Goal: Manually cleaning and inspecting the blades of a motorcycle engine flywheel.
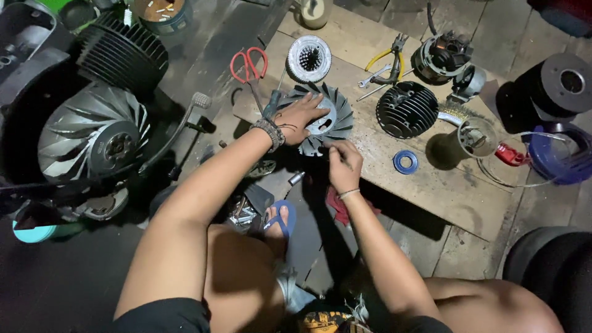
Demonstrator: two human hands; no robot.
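Note:
A dark round fan wheel with curved blades [330, 120] lies on a wooden board [431, 185]. My left hand [299, 117] rests flat on the wheel's left half, fingers spread toward its pale hub. A braided band circles that wrist. My right hand [344, 163] sits at the wheel's lower edge with the fingers pinched together; what they pinch is too small to see. A thin band is on that wrist.
Red-handled scissors [249, 65], a round wire brush [309, 58], yellow-handled pliers [388, 61], a finned cylinder head [407, 109], a blue ring [406, 161] and a glass jar [478, 137] lie around. A scooter engine with a large fan [92, 135] stands left. My foot in a blue sandal [280, 222] is below.

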